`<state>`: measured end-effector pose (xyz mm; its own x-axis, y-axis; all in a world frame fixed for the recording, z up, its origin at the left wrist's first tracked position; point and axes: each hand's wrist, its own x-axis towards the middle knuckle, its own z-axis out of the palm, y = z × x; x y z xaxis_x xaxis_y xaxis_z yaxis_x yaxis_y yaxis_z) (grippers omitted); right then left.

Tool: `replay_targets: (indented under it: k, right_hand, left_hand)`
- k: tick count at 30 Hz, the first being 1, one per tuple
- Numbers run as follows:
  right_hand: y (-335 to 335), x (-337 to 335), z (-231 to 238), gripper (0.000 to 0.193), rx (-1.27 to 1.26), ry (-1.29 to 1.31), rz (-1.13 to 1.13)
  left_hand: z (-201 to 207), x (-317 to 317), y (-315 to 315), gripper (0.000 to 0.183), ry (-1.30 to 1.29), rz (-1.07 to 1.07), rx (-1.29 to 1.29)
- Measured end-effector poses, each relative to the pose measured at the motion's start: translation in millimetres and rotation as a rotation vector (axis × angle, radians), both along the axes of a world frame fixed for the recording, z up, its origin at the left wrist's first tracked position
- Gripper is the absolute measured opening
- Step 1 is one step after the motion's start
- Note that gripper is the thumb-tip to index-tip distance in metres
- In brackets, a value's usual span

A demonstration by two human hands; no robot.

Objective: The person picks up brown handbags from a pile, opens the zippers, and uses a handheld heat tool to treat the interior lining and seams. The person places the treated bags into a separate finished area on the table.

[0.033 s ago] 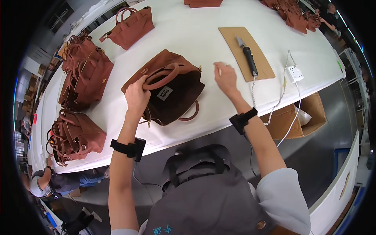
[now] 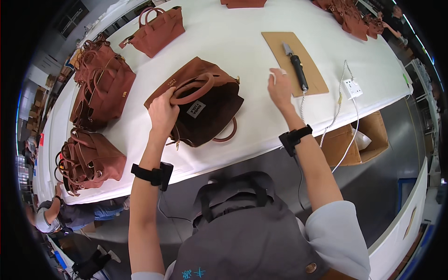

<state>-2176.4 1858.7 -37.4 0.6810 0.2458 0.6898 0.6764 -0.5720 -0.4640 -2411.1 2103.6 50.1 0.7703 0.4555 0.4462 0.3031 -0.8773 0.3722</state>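
Observation:
A reddish-brown handbag lies tilted on the white table, its mouth facing me and the dark lining with a pale label showing. My left hand is closed round one of its handles, at the left end of that handle. The other handle hangs out on the near side. Right of the bag, my right hand is raised over the table with loosely bent fingers and no object visible in it. Closest to it is a corded hand tool with a black grip and grey tip, lying on a brown board.
Similar brown bags crowd the table's left side, with another behind. A white power strip with cords lies at the right. Below the near edge stands an open cardboard box. Other people are at the far left and far right.
My right hand has moved right, away from the bag and closer to the corded tool and board. My left hand keeps its hold on the handle, and the bag is nearly unmoved.

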Motion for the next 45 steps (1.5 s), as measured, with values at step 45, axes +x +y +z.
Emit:
replay_targets:
  k: [45]
  right_hand:
    - [-32,-141,32,0.057,-0.581,0.377,0.310]
  left_hand:
    - [-26,-4,-6,0.036,0.114,0.018,-0.004]
